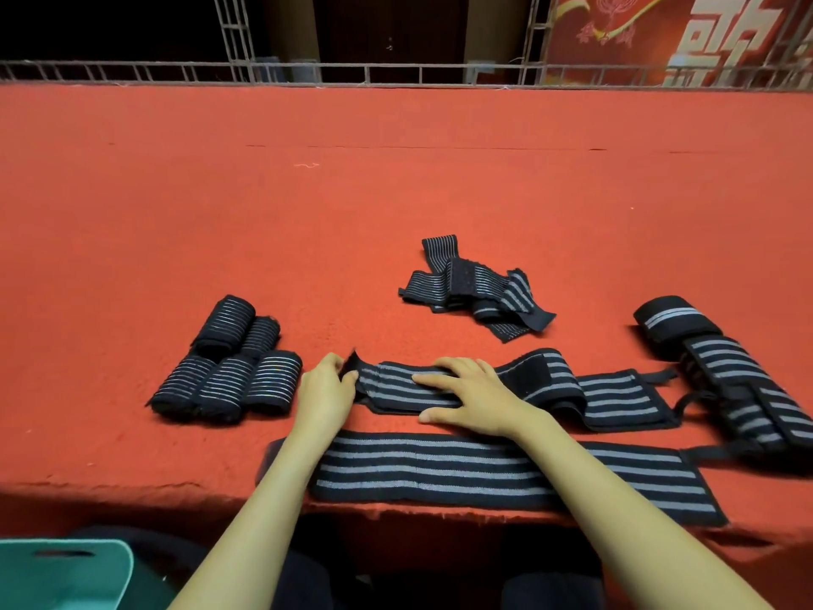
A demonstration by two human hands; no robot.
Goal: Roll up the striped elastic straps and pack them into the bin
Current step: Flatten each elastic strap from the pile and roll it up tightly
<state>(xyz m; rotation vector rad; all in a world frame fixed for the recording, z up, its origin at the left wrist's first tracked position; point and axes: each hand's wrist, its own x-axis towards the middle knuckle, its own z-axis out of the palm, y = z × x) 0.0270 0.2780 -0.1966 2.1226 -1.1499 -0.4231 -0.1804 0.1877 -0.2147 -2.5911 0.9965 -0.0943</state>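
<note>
A person's left hand (pixel 327 385) tightens its grip to a pinch on the end of a striped strap (pixel 391 385) lying on the red surface (pixel 396 178). The right hand (pixel 470 400), its grip spread flat, presses on the strap. Five rolled straps (pixel 228 376) sit just left, and the teal bin (pixel 66 574) stands below the near edge.

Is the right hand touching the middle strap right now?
Touching. The head view shows the right hand lying flat on the middle strap, fingers straight across its stripes with no gap, while the left hand pinches its lifted end.
</note>
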